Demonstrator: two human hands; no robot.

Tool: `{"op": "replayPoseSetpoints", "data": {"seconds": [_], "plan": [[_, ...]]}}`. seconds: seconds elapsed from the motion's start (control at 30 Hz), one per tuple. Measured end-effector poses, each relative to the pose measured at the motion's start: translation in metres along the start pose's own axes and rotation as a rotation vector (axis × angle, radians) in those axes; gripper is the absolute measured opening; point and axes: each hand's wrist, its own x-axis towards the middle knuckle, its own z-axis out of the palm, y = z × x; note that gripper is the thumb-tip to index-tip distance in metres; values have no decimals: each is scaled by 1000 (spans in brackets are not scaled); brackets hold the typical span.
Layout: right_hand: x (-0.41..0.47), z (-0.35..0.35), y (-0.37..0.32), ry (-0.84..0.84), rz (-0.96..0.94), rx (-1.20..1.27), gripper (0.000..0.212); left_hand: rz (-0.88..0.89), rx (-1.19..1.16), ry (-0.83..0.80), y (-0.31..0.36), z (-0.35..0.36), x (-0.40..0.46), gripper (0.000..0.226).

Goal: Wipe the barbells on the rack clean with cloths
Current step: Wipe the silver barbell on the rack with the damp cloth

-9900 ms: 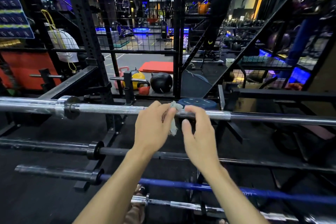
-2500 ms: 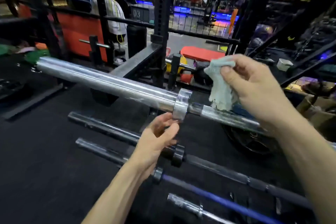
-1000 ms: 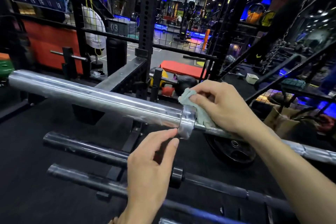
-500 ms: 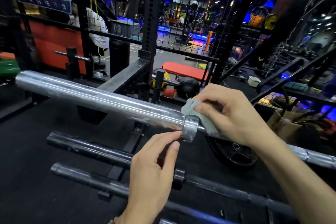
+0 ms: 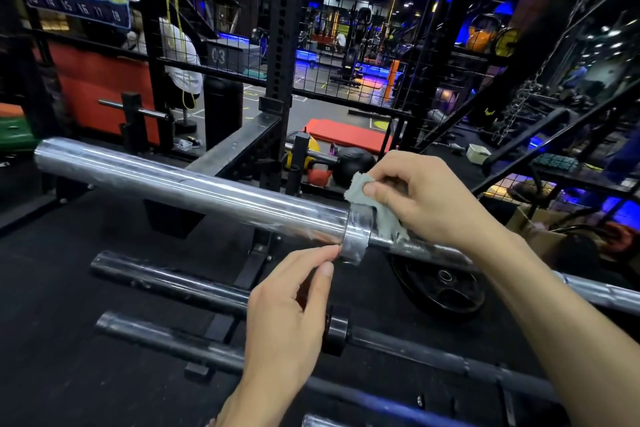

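Note:
A chrome barbell (image 5: 194, 191) lies across the rack, its thick sleeve running left and its thin shaft running right. My right hand (image 5: 426, 198) grips a grey-green cloth (image 5: 384, 222) and presses it on the shaft just right of the collar (image 5: 356, 236). My left hand (image 5: 294, 308) is below the collar, thumb and forefinger close together and touching the collar's lower edge; it holds nothing that I can see. Two black barbells (image 5: 166, 279) lie on lower rungs in front.
A black upright post (image 5: 284, 28) and wire mesh stand behind the bar. A black weight plate (image 5: 446, 291) lies on the floor under the shaft. Kettlebells, a medicine ball (image 5: 353, 165) and a red mat (image 5: 346, 133) sit beyond.
The right hand moved the cloth from above the bar down onto the shaft beside the collar and keeps it there. The left hand stays at the collar's underside.

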Motion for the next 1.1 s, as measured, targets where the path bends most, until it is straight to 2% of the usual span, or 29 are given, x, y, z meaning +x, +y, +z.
{"op": "replayPoseSetpoints", "data": {"seconds": [0.13,0.3,0.4,0.5,0.7,0.9,1.1], "plan": [[7,-2,6,44,79,-15,7,-28,1,-11,2,0,0,28],[3,10,0,-29,70,25,13,-58,22,-18,5,-2,-1,28],[-8,1,-10,24,-41,-5,12,-77,24,-35,5,-2,-1,31],[-16,-7,-27,-16,-159,-59,10,-59,37,-37,7,-4,-1,30],[7,8,-17,8,10,-28,9,-74,23,-27,4,-3,0,31],[-15,-1,-30,-34,-114,-67,9,-89,19,-38,9,-2,-3,32],[-5,12,-17,80,5,-22,7,-96,20,-37,12,0,-2,31]]}}
